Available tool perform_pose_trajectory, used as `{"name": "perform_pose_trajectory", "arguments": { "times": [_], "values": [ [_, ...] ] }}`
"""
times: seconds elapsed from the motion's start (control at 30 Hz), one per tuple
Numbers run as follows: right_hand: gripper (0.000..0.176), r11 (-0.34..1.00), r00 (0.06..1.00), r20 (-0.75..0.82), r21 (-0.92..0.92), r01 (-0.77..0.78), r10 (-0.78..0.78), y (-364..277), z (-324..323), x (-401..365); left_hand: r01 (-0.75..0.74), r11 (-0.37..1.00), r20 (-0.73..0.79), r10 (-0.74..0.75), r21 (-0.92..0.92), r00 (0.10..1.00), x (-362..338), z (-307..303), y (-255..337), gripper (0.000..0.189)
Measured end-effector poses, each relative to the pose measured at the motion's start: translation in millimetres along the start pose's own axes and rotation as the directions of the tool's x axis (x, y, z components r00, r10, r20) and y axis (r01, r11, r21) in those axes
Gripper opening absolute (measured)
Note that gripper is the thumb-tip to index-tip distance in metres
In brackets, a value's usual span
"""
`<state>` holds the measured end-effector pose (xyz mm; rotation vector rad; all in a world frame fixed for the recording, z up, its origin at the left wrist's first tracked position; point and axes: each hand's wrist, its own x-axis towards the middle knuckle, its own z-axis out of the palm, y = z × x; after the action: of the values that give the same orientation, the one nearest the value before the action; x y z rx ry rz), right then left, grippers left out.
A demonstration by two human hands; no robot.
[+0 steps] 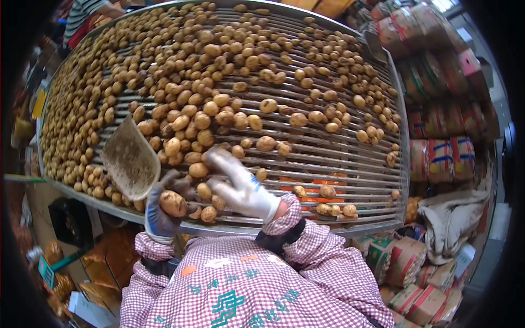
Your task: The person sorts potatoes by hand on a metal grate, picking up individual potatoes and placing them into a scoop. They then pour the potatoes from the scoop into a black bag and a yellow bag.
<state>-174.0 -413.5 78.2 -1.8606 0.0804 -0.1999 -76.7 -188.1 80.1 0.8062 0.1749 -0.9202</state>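
Many potatoes point(203, 120) are spread over a sorting table of parallel metal bars point(350, 164). My left hand point(155, 212), in a blue and white glove with dark, dirty fingertips, is at the table's near edge, curled around a potato point(173, 204). To its right, my right hand point(243, 188) wears a white glove and reaches over the bars. Its fingers are stretched out and apart, next to a few potatoes point(204, 191); they look slightly blurred. A dirty, pale scoop point(131, 158) lies on the potatoes just beyond my left hand.
A metal rim point(406, 158) borders the table. Stacked boxes and bags of produce point(440, 158) stand on the right, with a grey cloth point(451, 218) draped below. Another person's striped sleeve point(82, 19) shows at the far left. A black crate point(71, 221) is at lower left.
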Motion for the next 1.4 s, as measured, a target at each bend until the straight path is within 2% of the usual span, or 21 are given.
{"name": "perform_pose_trajectory", "arguments": {
  "times": [0.07, 0.2, 0.27, 0.33, 0.4, 0.47, 0.53, 0.6, 0.67, 0.73, 0.8, 0.87, 0.9, 0.97, 1.0, 1.07, 1.13, 1.2, 1.27, 1.33, 1.4],
  "values": [
    [0.054, 0.971, 0.973, -0.229, -0.224, -0.082, 0.03, 32.5, -41.2, -3.9, 0.127, 0.988, 0.006, -0.127, -0.092, 0.992, 9.4, -3.1, -14.8, 0.051],
    [0.06, 0.726, 0.895, -0.442, -0.632, -0.27, -0.051, 111.8, -127.6, -7.4, 0.276, 0.933, 0.132, -0.251, -0.232, 0.959, 24.5, -5.4, -41.8, 0.051],
    [0.061, 0.679, 0.886, -0.457, -0.625, -0.385, 0.082, 132.1, -155.8, 3.3, 0.305, 0.936, 0.213, -0.266, -0.176, 0.94, 32.0, 1.2, -50.4, 0.051],
    [0.064, 0.547, 0.855, -0.435, -0.658, -0.517, 0.283, 144.9, -159.4, 12.4, 0.327, 0.931, 0.141, -0.306, -0.164, 0.941, 35.1, 14.0, -53.5, 0.05],
    [0.061, 0.501, 0.887, -0.426, -0.737, -0.454, 0.178, 154.9, -156.1, 14.7, 0.317, 0.942, 0.057, -0.313, -0.108, 0.948, 39.5, 25.9, -55.5, 0.05],
    [0.058, 0.52, 0.841, -0.44, -0.661, -0.541, 0.315, 128.2, -154.2, 21.4, 0.31, 0.947, 0.073, -0.305, -0.079, 0.95, 47.5, 16.3, -58.8, 0.05],
    [0.048, 0.742, 0.886, -0.438, -0.539, -0.397, 0.156, 112.3, -133.8, 13.6, 0.333, 0.933, 0.076, -0.325, -0.138, 0.943, 49.1, 47.5, -58.5, 0.05],
    [0.054, 0.985, 0.991, -0.068, -0.125, -0.119, 0.111, 83.4, -124.9, 12.5, 0.351, 0.928, 0.196, -0.323, -0.126, 0.926, 57.1, 47.5, -62.2, 0.063],
    [0.059, 0.991, 0.992, -0.054, -0.079, 0.107, -0.112, 68.6, -112.3, -3.1, 0.313, 0.944, 0.372, -0.255, -0.106, 0.893, 62.1, 61.1, -67.4, 0.068],
    [0.059, 0.92, 0.973, -0.182, -0.386, 0.06, -0.14, 78.6, -144.2, -9.2, 0.313, 0.935, 0.245, -0.268, -0.167, 0.932, 63.7, 59.9, -69.0, 0.068],
    [0.043, 0.73, 0.857, -0.475, -0.655, -0.193, -0.2, 93.0, -203.4, -26.2, 0.331, 0.908, 0.308, -0.247, -0.258, 0.919, 64.4, 48.3, -69.8, 0.064],
    [0.027, 0.745, 0.678, -0.731, -0.493, -0.45, -0.074, 126.6, -277.1, -62.9, 0.313, 0.922, 0.227, -0.263, -0.228, 0.938, 63.3, 41.4, -69.2, 0.062],
    [0.028, 0.525, 0.573, -0.771, -0.622, -0.581, -0.28, 145.5, -305.4, -93.3, 0.328, 0.912, 0.22, -0.277, -0.247, 0.935, 63.4, 41.0, -69.1, 0.062],
    [0.053, 0.376, 0.384, -0.911, -0.412, -0.83, -0.15, 192.4, -372.5, -166.2, 0.337, 0.901, 0.196, -0.291, -0.273, 0.936, 66.2, 40.4, -70.5, 0.062],
    [0.06, 0.11, 0.312, -0.889, -0.365, -0.924, -0.336, 231.6, -397.1, -208.6, 0.335, 0.901, 0.191, -0.29, -0.275, 0.938, 67.2, 41.3, -71.9, 0.062],
    [0.07, 0.331, 0.107, -0.994, -0.09, -0.939, 0.034, 240.2, -439.8, -265.5, 0.32, 0.909, 0.143, -0.291, -0.266, 0.946, 68.1, 44.4, -76.4, 0.061],
    [0.074, 0.266, 0.075, -0.997, -0.066, -0.962, 0.023, 262.1, -457.2, -293.1, 0.307, 0.924, 0.122, -0.286, -0.226, 0.95, 71.6, 50.7, -79.4, 0.063],
    [0.07, 0.387, 0.096, -0.995, -0.083, -0.918, 0.015, 280.3, -471.7, -290.2, 0.348, 0.925, 0.147, -0.327, -0.151, 0.934, 76.3, 47.7, -83.1, 0.06],
    [0.065, 0.19, 0.32, -0.938, -0.293, -0.937, 0.131, 245.0, -453.6, -241.1, 0.355, 0.921, 0.144, -0.334, -0.159, 0.931, 79.0, 54.1, -86.7, 0.062],
    [0.06, 0.148, 0.41, -0.865, -0.383, -0.912, 0.289, 235.6, -435.5, -192.7, 0.367, 0.915, 0.147, -0.345, -0.167, 0.927, 83.8, 59.3, -91.3, 0.063],
    [0.054, 0.254, 0.454, -0.881, -0.412, -0.875, 0.132, 221.2, -400.1, -140.8, 0.359, 0.92, 0.154, -0.336, -0.156, 0.929, 88.0, 60.0, -94.2, 0.064]
  ]
}}
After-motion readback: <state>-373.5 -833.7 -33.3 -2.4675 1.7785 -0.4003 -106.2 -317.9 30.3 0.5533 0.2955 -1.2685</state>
